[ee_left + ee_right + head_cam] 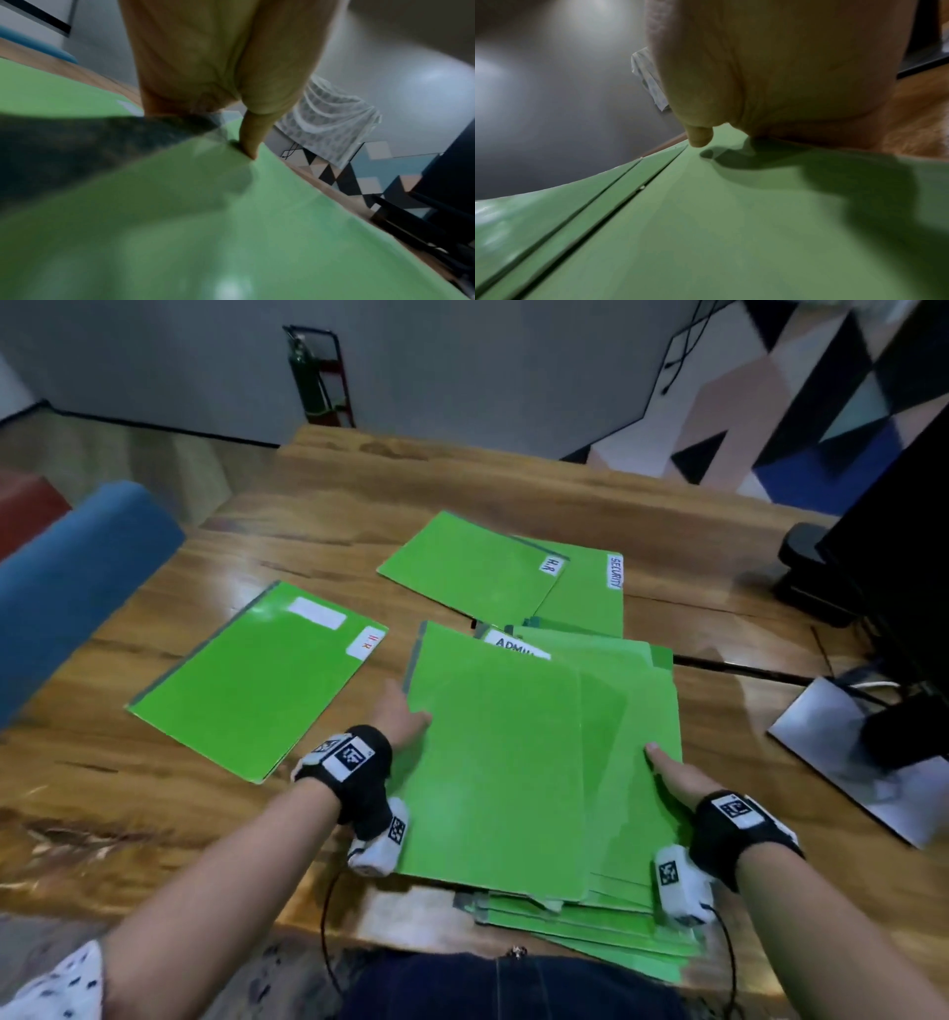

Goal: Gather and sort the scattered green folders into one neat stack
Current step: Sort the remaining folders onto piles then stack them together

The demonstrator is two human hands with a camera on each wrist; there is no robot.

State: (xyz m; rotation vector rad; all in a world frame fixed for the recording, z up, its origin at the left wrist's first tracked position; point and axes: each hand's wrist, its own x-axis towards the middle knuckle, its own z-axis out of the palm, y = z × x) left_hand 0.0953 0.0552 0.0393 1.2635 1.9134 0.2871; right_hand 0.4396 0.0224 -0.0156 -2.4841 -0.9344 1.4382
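Nearest you, the stack (518,762) lay fanned at the table's (154,814) near edge; your left hand (398,713) and right hand (678,775) each pinched a side, thumbs on top. You needed to square it before reaching left for the H.R folder (257,680), then far for the pair (513,577)

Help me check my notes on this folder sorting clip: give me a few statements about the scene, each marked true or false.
1. Both hands are on the near pile of green folders. True: the left hand is at its left edge, the right hand at its right.
2. The folder lying alone at the left is labelled SECURITY. False: its tag reads H.R.
3. A folder labelled ADMIN shows partly behind the pile's top sheet. True.
4. The folders lie on a glass table. False: the wooden table is wood.
5. All folders are gathered. False: three lie apart.
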